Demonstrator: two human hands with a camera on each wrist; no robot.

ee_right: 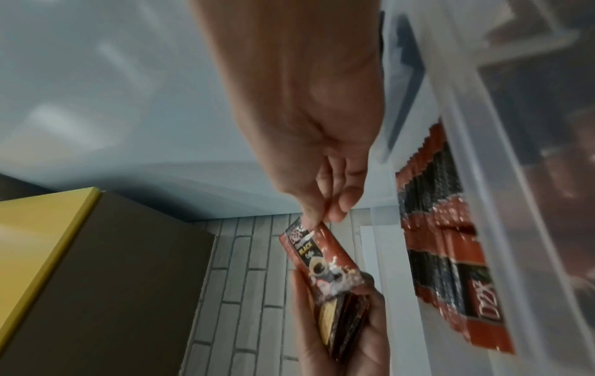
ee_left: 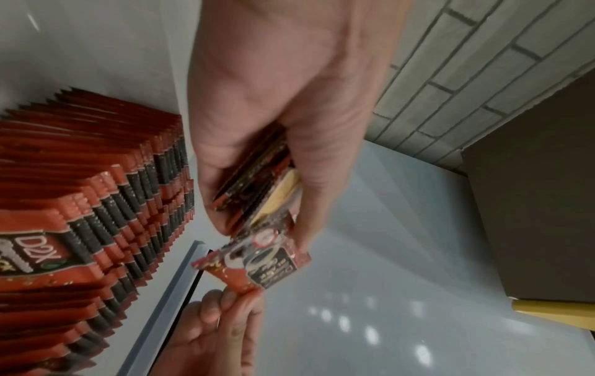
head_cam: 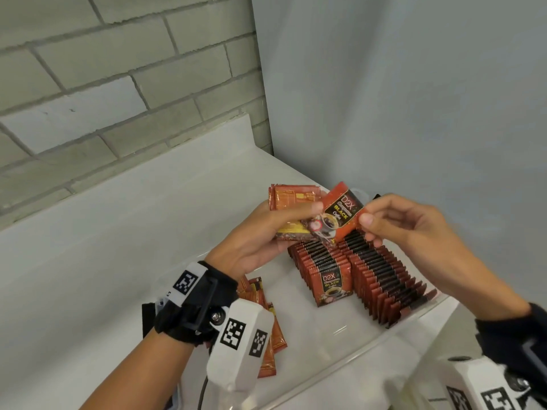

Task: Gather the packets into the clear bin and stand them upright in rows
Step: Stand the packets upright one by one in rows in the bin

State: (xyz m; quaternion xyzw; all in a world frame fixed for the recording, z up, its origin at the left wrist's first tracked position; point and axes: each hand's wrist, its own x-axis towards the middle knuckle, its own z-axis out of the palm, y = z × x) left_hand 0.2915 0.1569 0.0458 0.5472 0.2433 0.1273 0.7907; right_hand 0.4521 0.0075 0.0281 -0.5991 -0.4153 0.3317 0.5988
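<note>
My left hand [head_cam: 266,232] grips a small stack of red-and-black coffee packets [head_cam: 293,208] above the clear bin [head_cam: 370,344]. My right hand [head_cam: 393,223] pinches the corner of a single D2X packet [head_cam: 340,214] that overlaps the stack. In the left wrist view the single packet [ee_left: 257,264] hangs between the stack [ee_left: 254,178] and the fingertips [ee_left: 235,302] of my right hand. In the right wrist view the single packet [ee_right: 315,257] runs down to the stack [ee_right: 344,323]. Two rows of upright packets [head_cam: 364,276] stand in the bin's right side.
Several loose packets [head_cam: 272,335] lie flat at the bin's left, partly hidden by my left wrist camera. The bin sits on a white counter [head_cam: 103,247] in a corner between a grey brick wall [head_cam: 118,84] and a plain pale wall [head_cam: 414,99].
</note>
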